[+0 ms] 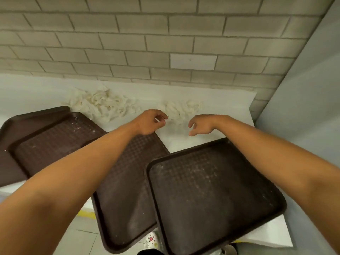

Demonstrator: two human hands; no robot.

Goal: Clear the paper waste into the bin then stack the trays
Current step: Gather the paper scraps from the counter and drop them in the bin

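Three dark brown trays lie on a white counter [220,100]: a right tray [211,196], a middle tray [128,177] hanging over the front edge, and a left tray [11,137] partly under the middle one. Crumpled white paper lies by the wall in a big pile [103,103] and a smaller pile [180,109]. My left hand [150,122] and my right hand [202,125] hover on either side of the smaller pile, fingers curled and apart, holding nothing.
A grey brick wall [147,43] backs the counter and a pale panel [303,89] closes the right side. The tiled floor [81,234] shows below the counter's front edge, with something metallic [228,250] under the right tray. No bin shows plainly.
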